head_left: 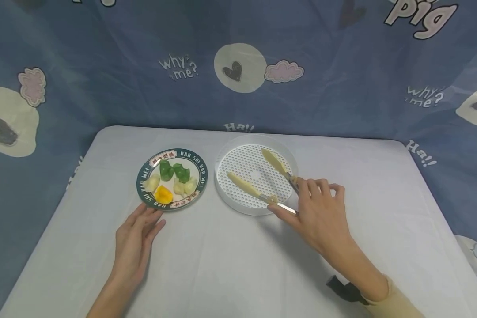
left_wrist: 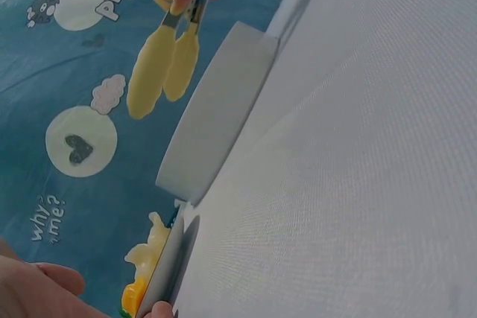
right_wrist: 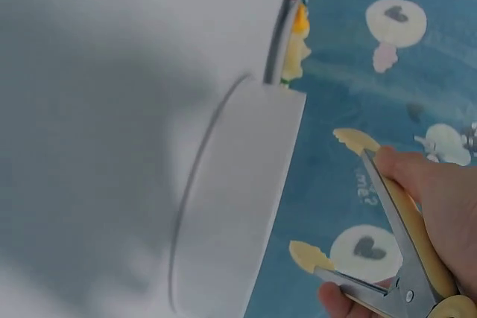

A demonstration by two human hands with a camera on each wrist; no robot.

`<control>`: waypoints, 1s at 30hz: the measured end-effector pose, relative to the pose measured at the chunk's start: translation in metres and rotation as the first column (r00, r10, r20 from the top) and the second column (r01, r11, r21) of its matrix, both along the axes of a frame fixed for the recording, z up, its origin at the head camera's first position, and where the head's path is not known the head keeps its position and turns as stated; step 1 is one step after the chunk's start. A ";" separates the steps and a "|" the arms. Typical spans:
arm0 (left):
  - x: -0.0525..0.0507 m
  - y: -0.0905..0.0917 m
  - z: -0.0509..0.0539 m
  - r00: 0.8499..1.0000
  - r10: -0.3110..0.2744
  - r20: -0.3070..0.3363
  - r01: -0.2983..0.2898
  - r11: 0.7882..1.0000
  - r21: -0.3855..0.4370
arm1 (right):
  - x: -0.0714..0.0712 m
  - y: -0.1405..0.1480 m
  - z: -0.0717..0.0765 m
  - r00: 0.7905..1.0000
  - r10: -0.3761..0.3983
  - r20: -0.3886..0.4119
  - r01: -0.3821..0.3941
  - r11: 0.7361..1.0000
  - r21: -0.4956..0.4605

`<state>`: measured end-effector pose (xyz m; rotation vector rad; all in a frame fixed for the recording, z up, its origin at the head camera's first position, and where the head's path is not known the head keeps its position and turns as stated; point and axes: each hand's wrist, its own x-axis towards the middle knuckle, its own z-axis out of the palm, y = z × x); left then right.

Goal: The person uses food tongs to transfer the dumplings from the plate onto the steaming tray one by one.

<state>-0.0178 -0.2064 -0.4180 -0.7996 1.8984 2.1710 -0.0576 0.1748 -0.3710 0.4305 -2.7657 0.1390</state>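
Observation:
My right hand (head_left: 322,214) grips a pair of tongs (right_wrist: 406,240) with metal arms and pale yellow tips. The tongs are spread apart above a round white steamer tray (head_left: 232,202) with a perforated base, and nothing is between their tips. At the near edge of a small plate (head_left: 204,170) with a green lettered rim, my left hand (head_left: 135,243) touches the rim with extended fingers, its thumb apart from the plate. The plate bears two green dumpling-like pieces (head_left: 166,171), one yellow piece (head_left: 163,194) and several pale pieces (head_left: 152,182).
The plate and the tray stand side by side on a table with a white cloth (head_left: 222,265). Behind rises a blue printed cloth (head_left: 143,97). A dark strap-like thing (head_left: 346,290) shows below the right wrist.

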 end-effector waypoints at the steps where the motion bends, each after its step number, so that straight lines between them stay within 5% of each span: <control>1: 0.000 0.000 0.000 1.000 0.001 0.001 -0.001 1.000 -0.002 | 0.000 -0.002 0.001 1.000 0.007 0.005 -0.007 1.000 0.006; 30: 0.000 0.001 -0.002 1.000 0.003 -0.016 -0.003 1.000 -0.010 | -0.009 -0.069 0.012 0.974 0.227 0.016 -0.228 0.966 0.123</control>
